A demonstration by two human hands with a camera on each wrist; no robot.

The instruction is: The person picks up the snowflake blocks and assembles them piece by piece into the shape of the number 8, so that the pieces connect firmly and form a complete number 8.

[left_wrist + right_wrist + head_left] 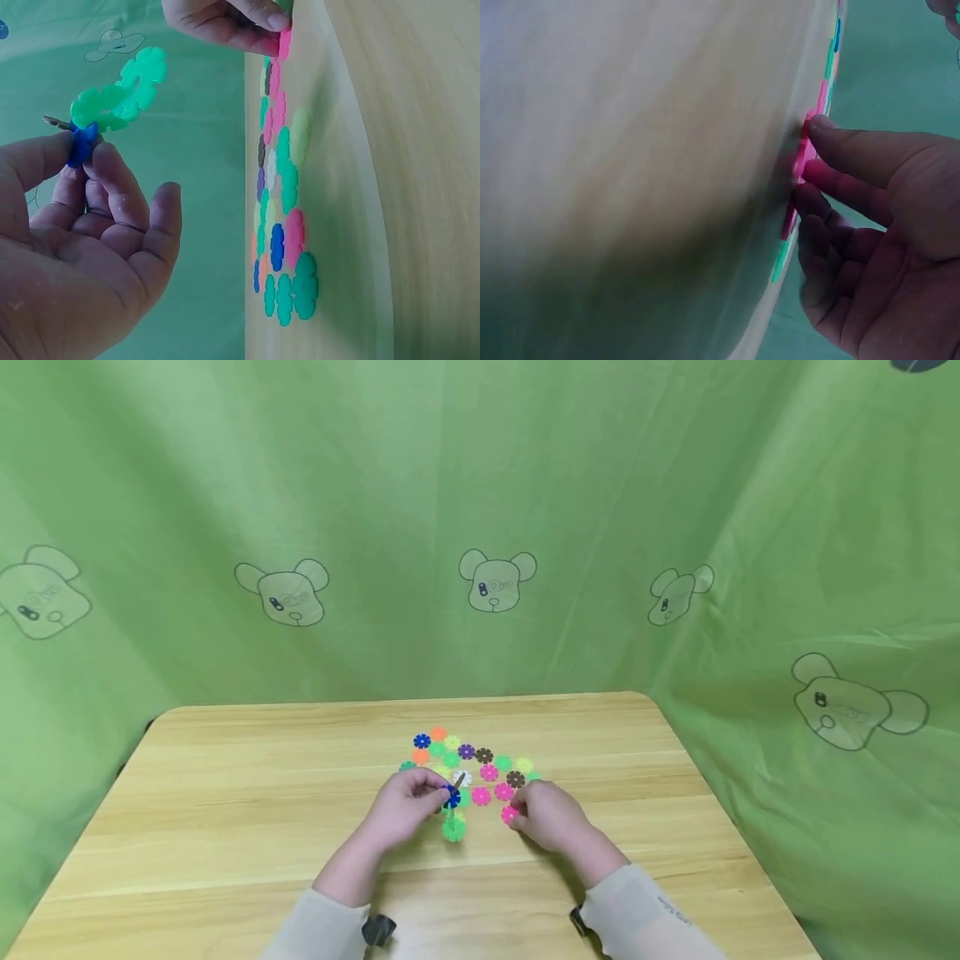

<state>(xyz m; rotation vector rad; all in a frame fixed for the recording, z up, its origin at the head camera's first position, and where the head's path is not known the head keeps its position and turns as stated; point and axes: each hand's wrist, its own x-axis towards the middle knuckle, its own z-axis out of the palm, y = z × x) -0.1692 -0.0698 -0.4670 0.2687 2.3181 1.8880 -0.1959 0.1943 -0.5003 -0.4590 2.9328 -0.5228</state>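
Thumb and fingers of my left hand (405, 806) pinch a blue snowflake disc (82, 144) above the table. Joined to it are green discs (142, 79) in a short chain and a brown disc (459, 783) that shows edge-on. To the right, my right hand (555, 817) is low at the tabletop, its thumb and fingertips pinching a pink snowflake disc (509, 815). More pink discs (481, 796) lie just left of that hand. Part of the left-hand group of discs is hidden behind my left hand in the head view.
Loose discs in several colours lie flat beyond and between the hands, among them an orange disc (438, 733), a purple disc (467, 751) and a white disc (462, 777). The wooden table (225, 827) ends at a green curtain (390, 527) printed with bear heads.
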